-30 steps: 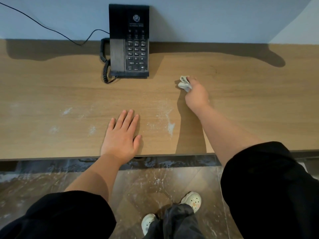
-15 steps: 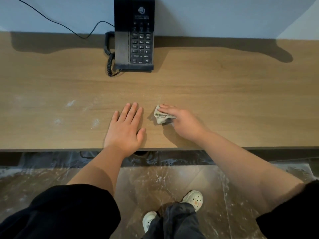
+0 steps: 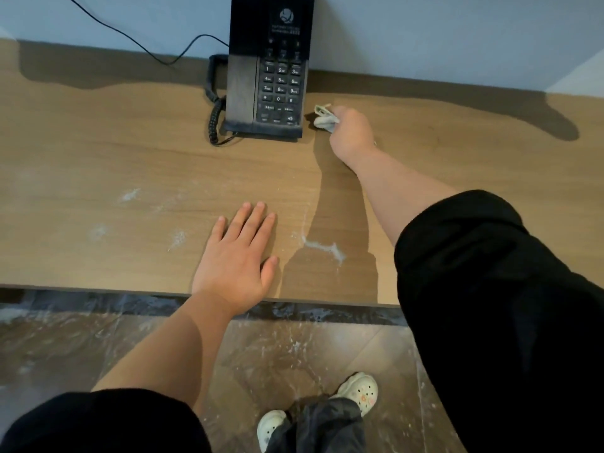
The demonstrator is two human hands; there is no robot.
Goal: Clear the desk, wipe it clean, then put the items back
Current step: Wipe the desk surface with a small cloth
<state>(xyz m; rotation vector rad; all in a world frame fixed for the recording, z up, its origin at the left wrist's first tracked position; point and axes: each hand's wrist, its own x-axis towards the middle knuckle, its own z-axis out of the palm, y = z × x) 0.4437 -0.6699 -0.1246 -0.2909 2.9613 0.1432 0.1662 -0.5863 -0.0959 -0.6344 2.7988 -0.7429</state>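
Smooth wood-grain desk (image 3: 98, 152) against a pale blue wall (image 3: 425, 34), dusted with white powdery smears, one thick streak (image 3: 322, 246) near the front edge. Below, glossy dark marbled floor (image 3: 261, 348), likewise speckled white. At the back, a black rectangular phone (image 3: 271, 76) with coiled cord (image 3: 214, 119). Just right of its base, a crumpled pale cloth (image 3: 323, 117), gripped in the curled fingers of the right hand (image 3: 353, 135), down on the desktop. Left hand (image 3: 235, 259) flat, fingers straight, palm down by the front edge.
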